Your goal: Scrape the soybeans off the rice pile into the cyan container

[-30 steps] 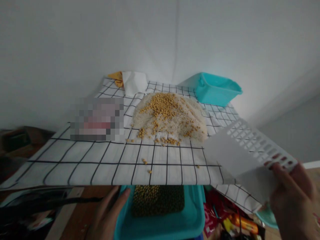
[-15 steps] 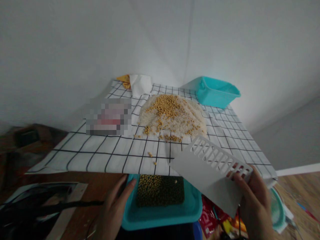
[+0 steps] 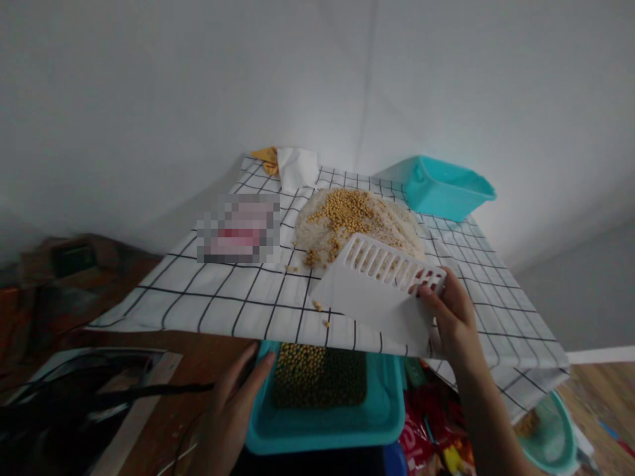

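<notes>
Pixelation hides a pinkish item [image 3: 241, 228] lying left of the heap of rice and soybeans [image 3: 347, 206] on our cloth-covered bench [image 3: 506, 330]. Nearer us than the heap, our left hand [image 3: 231, 406] has its thumb against the left rim of a turquoise bin [image 3: 327, 433] partly filled with beans, probably to steady it below the bench's edge; the other fingers are largely hidden, so we cannot tell whether they clamp it. A white cloth [image 3: 297, 170] sits behind the heap's left side.

We hold the white slotted scraper [image 3: 377, 301] tilted over the heap's near right side, its solid part towards us, seemingly to present its broad edge; we cannot tell whether it touches the grain. Our right hand [image 3: 454, 324] pinches its right end, thumb in front, fingertips showing through the slots. The scraper thus extends leftward from that hand, up and right of our left one. Behind the heap to the right stands another turquoise tub [image 3: 436, 201], perhaps put there for elbow room.
</notes>
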`<action>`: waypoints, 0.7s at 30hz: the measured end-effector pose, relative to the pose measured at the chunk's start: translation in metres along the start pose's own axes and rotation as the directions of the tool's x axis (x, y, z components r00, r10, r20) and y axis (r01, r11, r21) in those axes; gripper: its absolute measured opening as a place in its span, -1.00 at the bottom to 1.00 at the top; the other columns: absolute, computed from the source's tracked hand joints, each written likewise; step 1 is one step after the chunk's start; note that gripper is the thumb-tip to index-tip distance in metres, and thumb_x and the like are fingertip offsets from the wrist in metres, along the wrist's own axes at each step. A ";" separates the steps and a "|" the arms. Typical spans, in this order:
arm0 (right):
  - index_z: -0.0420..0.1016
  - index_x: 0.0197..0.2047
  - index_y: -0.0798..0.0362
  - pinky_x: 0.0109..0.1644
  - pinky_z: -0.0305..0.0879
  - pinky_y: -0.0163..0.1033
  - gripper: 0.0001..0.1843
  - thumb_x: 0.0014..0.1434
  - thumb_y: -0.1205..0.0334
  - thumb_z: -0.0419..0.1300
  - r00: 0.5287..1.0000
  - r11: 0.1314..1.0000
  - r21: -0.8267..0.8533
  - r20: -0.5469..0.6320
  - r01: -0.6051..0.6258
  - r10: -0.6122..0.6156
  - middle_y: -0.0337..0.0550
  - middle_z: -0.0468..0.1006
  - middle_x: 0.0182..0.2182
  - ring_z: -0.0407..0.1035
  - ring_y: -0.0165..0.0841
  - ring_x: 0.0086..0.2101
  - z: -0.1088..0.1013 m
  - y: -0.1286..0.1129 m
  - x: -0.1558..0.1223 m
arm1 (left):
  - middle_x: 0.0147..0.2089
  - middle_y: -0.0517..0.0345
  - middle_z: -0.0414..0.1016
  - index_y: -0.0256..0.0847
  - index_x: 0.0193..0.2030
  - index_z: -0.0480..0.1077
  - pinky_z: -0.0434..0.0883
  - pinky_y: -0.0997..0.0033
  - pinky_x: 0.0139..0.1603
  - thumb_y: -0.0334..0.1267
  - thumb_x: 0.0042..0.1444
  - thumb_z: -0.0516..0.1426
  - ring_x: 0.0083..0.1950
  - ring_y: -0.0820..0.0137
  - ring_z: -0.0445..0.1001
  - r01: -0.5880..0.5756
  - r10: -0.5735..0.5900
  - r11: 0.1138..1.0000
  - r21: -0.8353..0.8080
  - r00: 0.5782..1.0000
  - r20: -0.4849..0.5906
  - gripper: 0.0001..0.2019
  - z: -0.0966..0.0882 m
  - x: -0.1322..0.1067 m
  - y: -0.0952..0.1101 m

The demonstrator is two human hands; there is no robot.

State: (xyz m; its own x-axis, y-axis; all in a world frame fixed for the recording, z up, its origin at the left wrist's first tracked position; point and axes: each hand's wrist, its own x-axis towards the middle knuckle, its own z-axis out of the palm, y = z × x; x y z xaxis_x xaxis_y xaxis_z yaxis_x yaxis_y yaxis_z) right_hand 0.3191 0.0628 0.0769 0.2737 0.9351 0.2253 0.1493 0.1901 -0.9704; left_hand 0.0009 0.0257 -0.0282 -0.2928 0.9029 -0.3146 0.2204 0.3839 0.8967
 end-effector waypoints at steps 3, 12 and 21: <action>0.49 -0.12 -0.10 -0.21 0.35 -0.30 -0.80 0.17 0.10 0.29 0.988 1.000 0.009 0.154 -0.023 0.022 -0.24 0.56 -0.26 0.42 -0.35 -0.30 -0.003 -0.003 0.016 | 0.25 0.10 0.49 -0.03 -0.15 0.55 0.12 0.06 0.45 0.00 0.01 0.20 0.41 0.03 0.26 0.032 -0.033 0.999 -0.006 0.998 -0.059 -0.70 -0.007 0.001 0.003; 0.53 -0.29 0.00 -0.25 0.30 -0.31 -0.84 0.00 0.20 0.33 0.930 0.995 0.088 -0.368 0.037 -0.002 -0.25 0.57 -0.31 0.41 -0.36 -0.33 -0.039 0.006 0.024 | 0.19 0.17 0.53 0.03 -0.22 0.53 0.11 0.03 0.46 0.01 0.01 0.16 0.44 0.04 0.20 -0.018 0.016 1.000 -0.007 0.990 -0.142 -0.75 -0.005 -0.009 0.007; 0.51 -0.33 0.01 -0.30 0.31 -0.31 -0.81 -0.01 0.15 0.38 0.904 0.993 0.116 -0.423 -0.017 0.065 -0.24 0.56 -0.33 0.42 -0.36 -0.36 -0.060 0.020 0.016 | 0.02 0.18 0.64 0.05 -0.29 0.58 0.38 0.07 0.29 -0.06 -0.07 0.17 0.27 -0.02 0.44 -0.051 0.053 0.996 0.078 0.998 -0.017 -0.78 -0.003 -0.014 0.016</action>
State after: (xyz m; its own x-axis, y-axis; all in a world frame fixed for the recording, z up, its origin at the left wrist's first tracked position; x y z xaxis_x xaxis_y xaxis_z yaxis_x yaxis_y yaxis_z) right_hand 0.3832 0.0642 0.0661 0.6586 0.7313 0.1772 0.0330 0.2072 -0.9777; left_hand 0.0059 0.0190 -0.0086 -0.2966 0.9185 -0.2614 0.3073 0.3510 0.8845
